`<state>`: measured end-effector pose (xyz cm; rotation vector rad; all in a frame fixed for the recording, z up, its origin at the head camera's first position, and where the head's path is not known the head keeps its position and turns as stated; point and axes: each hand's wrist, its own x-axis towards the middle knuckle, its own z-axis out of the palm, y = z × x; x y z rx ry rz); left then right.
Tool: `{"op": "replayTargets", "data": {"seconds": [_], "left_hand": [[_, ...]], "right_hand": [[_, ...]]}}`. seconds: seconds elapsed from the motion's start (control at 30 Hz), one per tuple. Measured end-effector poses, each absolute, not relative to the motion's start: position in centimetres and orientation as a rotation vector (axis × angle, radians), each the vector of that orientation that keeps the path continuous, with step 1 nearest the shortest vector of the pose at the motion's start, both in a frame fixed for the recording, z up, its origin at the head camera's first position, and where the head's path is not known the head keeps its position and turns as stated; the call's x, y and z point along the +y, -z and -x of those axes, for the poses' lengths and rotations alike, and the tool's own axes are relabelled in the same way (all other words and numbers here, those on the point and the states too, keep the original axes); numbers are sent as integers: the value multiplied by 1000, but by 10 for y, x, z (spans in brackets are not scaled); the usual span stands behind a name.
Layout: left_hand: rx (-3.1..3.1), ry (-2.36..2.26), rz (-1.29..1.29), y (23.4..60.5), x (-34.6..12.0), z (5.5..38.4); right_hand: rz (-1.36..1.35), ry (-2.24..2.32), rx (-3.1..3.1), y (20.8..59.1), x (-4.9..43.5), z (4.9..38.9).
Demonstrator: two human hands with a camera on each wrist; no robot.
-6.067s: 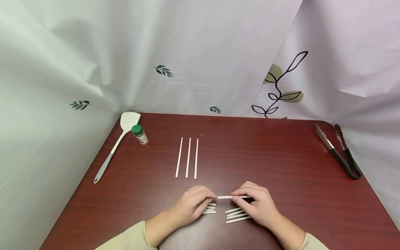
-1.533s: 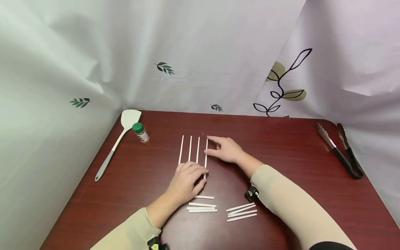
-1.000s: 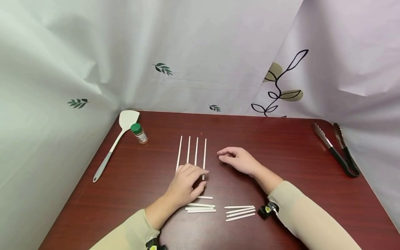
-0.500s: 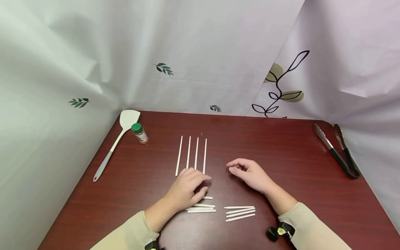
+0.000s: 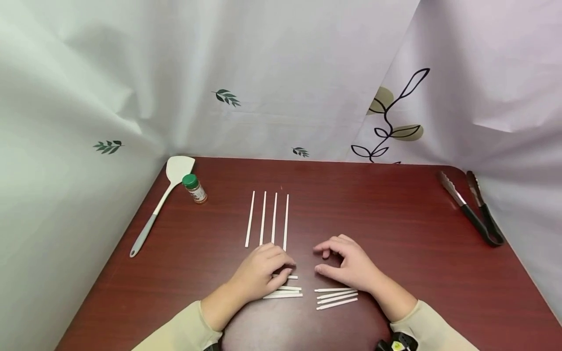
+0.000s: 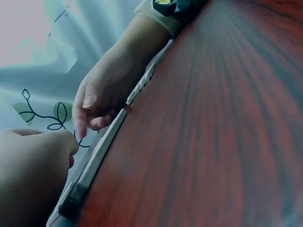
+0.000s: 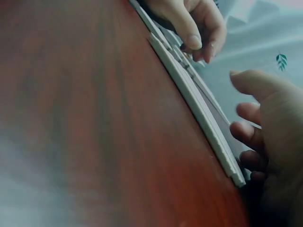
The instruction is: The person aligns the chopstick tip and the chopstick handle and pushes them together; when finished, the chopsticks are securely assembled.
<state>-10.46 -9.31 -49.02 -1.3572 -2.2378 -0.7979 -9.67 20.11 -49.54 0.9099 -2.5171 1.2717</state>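
Observation:
My left hand is low over the left group of short white rods, its thumb and fingers loosely bent near the uppermost rod and partly hiding the group. To the right, my right hand hovers empty with fingers apart, just beyond another group of short white rods with narrowed left ends. Several long thin white rods lie side by side ahead; my left hand covers the near ends of some. The right wrist view shows the short rods lying on the table below my spread right fingers.
At the back left of the dark red table lies a white spatula with a grey handle. A green-capped spice jar stands beside it. Black-handled tongs rest at the far right. Pale curtains hang behind.
Since the earliest frame, another long rod has joined the row's right end. My right hand has let go of it and come back toward me; my left hand has drawn back to the short rods.

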Motion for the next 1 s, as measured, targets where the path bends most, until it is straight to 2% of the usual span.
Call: {"op": "replayTargets", "data": {"seconds": [0.17, 0.6, 1.0], "left_hand": [[-2234, 797, 1412, 489, -95, 104], [-2250, 776, 1542, 490, -94, 97], [-2350, 846, 1481, 491, -93, 94]], "right_hand": [[-1015, -1226, -2442, 497, 200, 85], [-1045, -1268, -2400, 495, 208, 50], [-1134, -1131, -2418, 494, 212, 50]]}}
